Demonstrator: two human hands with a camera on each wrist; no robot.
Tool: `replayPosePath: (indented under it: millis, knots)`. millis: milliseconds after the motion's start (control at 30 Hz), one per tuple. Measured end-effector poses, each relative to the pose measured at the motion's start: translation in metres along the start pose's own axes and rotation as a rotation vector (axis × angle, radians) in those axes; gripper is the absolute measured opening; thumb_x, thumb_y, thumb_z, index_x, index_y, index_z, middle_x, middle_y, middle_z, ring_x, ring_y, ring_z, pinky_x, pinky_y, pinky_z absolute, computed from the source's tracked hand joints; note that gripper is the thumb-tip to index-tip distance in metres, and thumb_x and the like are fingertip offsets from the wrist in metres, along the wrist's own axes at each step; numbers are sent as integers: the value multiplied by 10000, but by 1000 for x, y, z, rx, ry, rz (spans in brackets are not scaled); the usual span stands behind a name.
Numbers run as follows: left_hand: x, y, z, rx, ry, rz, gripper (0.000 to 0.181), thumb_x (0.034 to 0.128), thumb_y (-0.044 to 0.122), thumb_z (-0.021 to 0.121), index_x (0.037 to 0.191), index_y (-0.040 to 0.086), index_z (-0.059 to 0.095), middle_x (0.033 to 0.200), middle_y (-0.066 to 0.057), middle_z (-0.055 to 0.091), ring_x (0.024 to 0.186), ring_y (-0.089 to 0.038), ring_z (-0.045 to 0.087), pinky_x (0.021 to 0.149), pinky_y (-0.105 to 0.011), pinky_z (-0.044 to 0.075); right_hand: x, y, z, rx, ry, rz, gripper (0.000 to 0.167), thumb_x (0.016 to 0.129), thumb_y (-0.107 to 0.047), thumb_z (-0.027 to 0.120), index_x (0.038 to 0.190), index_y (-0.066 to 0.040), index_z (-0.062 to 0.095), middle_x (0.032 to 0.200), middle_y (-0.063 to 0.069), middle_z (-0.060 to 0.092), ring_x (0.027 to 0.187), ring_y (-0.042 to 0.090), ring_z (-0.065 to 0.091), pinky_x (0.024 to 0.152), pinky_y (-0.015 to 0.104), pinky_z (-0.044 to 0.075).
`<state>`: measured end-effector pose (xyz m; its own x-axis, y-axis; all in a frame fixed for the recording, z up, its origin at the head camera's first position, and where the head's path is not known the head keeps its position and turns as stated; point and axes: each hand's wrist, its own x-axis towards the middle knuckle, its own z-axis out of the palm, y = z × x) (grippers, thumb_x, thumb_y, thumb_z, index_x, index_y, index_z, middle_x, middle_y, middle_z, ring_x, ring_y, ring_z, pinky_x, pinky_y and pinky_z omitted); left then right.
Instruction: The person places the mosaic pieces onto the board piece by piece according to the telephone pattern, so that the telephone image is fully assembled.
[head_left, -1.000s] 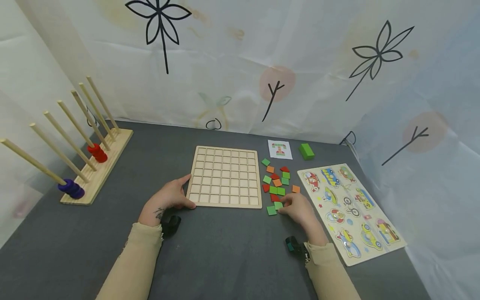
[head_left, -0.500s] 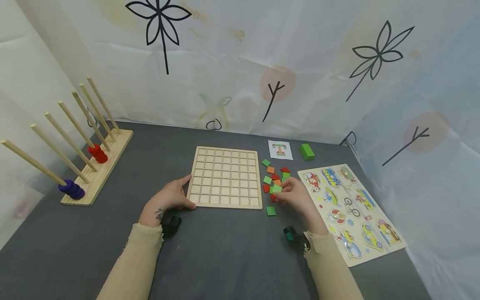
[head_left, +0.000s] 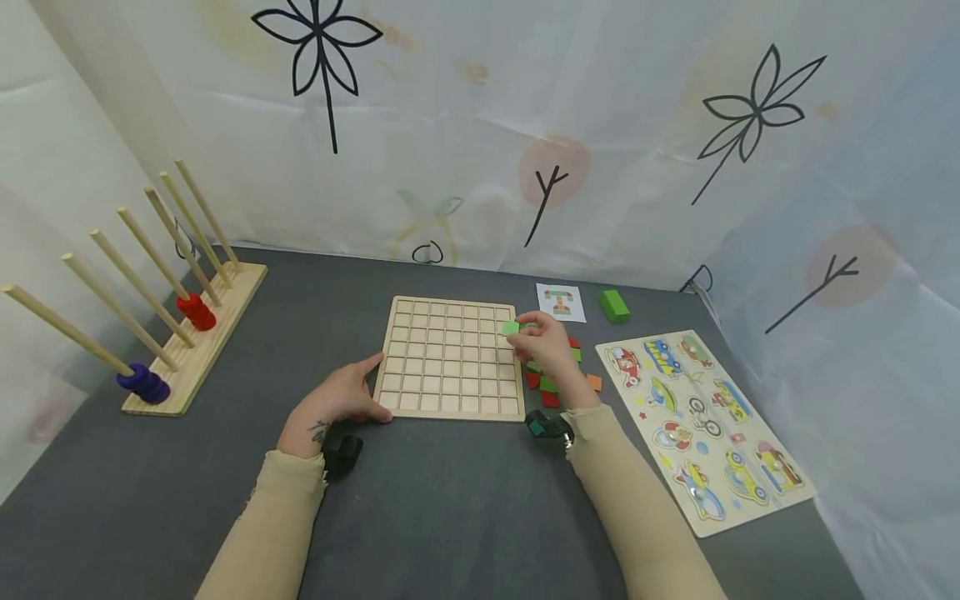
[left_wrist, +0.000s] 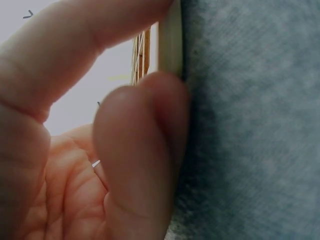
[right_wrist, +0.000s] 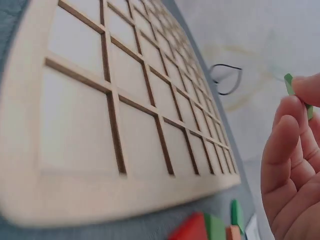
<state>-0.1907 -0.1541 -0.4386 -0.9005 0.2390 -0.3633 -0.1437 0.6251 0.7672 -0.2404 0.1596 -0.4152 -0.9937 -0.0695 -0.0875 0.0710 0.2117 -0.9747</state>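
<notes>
My left hand [head_left: 335, 406] rests against the lower left corner of the wooden grid board [head_left: 519, 379], thumb and forefinger spread and touching its edges. Up close, the left wrist view has the thumb and finger of that hand [left_wrist: 135, 125] against the board's side [left_wrist: 171, 45]. At the board's upper right corner, my right hand [head_left: 546, 346] pinches a green square tile [head_left: 510, 327] above the grid. The right wrist view also has this tile [right_wrist: 288, 84] between the fingertips of the hand [right_wrist: 295, 170], raised off the board [right_wrist: 30, 150]. The grid's cells hold no tiles.
Loose red [head_left: 551, 400], green and orange tiles lie right of the board, partly under my right hand. Behind them are a pattern card [head_left: 573, 311] and a green block [head_left: 614, 307]. A picture puzzle [head_left: 708, 442] lies right; a peg stand [head_left: 180, 392] stands left.
My right hand has picked up the green tile from the loose tiles and moved it up and left to the board's upper right corner. The left hand has stayed in place.
</notes>
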Motion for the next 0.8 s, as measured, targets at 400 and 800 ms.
replayPosePath:
  millis: [400,800]
  knots:
    - [0,0,2,-23,-11,4,1090,628,55,813,1488,56,144,531,-18,483,443,-133,420,480,-293,398,27,7,23,-274,-27,87,348,778,-106,719,1100,-38,605,703,74,614,524,140,510,527,260,423]
    - [0,0,0,7,2,1,1084,632,68,813,1488,58,148,533,-21,480,442,-137,423,475,-297,397,31,4,30,-408,-49,91,339,786,-96,710,1110,-38,626,738,85,594,551,140,516,519,251,432]
